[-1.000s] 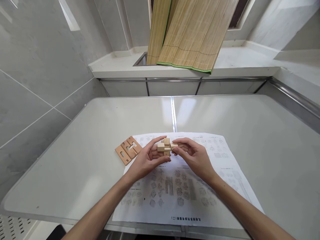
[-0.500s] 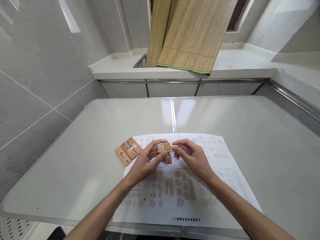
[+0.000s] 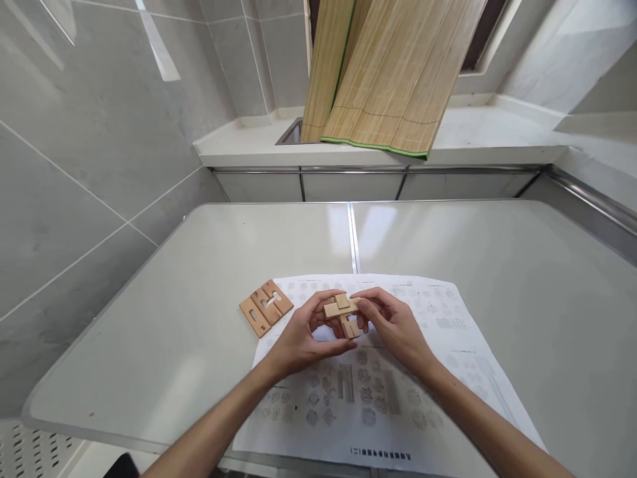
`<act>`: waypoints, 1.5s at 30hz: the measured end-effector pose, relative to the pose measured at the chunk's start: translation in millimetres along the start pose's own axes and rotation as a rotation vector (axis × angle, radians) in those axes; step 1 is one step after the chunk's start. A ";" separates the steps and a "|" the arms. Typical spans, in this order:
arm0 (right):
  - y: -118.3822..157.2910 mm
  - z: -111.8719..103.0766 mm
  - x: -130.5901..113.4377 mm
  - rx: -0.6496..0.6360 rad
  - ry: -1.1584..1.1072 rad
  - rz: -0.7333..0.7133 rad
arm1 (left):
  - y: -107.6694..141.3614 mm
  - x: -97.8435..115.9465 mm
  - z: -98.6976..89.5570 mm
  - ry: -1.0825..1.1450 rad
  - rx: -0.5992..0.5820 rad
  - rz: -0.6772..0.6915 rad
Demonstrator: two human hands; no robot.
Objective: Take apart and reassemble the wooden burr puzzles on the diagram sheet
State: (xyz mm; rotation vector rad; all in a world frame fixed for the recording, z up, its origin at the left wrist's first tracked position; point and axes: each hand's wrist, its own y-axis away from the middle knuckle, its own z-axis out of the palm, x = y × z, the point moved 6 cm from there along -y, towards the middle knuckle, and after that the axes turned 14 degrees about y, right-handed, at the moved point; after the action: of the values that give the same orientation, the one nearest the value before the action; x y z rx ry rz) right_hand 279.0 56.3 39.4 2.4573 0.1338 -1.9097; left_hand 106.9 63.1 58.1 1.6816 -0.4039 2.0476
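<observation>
Between my two hands is a small wooden interlocking puzzle (image 3: 342, 307), made of pale blocks crossing one another. My left hand (image 3: 303, 338) curls round its left side, thumb under the lower block and fingers behind. With thumb and fingers, my right hand (image 3: 391, 318) pinches the right end of the crossing bar. The puzzle is held above a large white printed sheet (image 3: 438, 431). To the left, at the sheet's edge, lie flat wooden pieces (image 3: 255, 317) with slots and dark numbers, side by side. Fingertips behind the puzzle are partly hidden.
The sheet, covered in small line drawings, lies on a pale folding table (image 3: 164, 318) with a metal seam (image 3: 353, 232) down its middle. Beyond the table is a white counter (image 3: 249, 154) with a bamboo mat (image 3: 388, 86) over a sink corner. Grey tiled wall (image 3: 74, 166) stands left.
The puzzle has tilted and turned in my hands, so its lower block now points down and right. My left thumb has shifted from the crossing bar to beneath the lower block. The view has moved slightly.
</observation>
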 end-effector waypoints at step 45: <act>-4.7 -6.1 7.6 0.069 0.344 -0.133 | 0.3 6.5 -25.9 0.012 0.352 0.047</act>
State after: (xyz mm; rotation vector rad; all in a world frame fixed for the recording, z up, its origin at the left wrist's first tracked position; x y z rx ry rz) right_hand 286.4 61.8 33.7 2.8710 0.2479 -1.5364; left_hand 83.9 76.8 59.0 1.8711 -0.0800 2.2642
